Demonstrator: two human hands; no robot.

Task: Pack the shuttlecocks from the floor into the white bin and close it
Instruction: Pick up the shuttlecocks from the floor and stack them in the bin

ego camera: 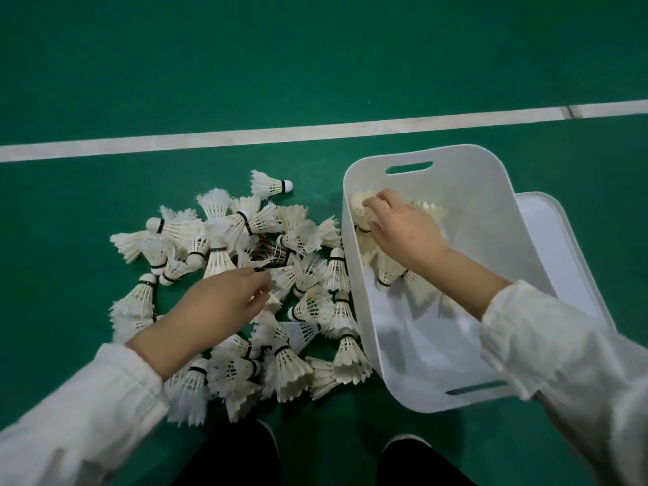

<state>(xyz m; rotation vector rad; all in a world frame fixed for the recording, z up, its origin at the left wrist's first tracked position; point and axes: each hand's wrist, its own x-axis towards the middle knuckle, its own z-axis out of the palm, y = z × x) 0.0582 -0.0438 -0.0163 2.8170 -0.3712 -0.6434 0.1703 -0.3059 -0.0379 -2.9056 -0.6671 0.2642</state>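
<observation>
A pile of several white feather shuttlecocks (298,310) lies on the green floor, left of the white bin (484,191). My left hand (217,303) reaches over the pile and pinches the feathers of one shuttlecock (280,280) at its fingertips. Inside the bin, near its far left wall, my right hand (403,229) grips a shuttlecock (361,208). Several more shuttlecocks (389,271) lie in the bin under that hand. The bin's white lid (561,254) lies flat on the floor, partly under the bin's right side.
A white court line (245,136) crosses the floor beyond the pile. One shuttlecock (270,185) lies apart at the pile's far edge. My dark shoes (403,447) and trouser legs are at the bottom, close to the pile and the bin.
</observation>
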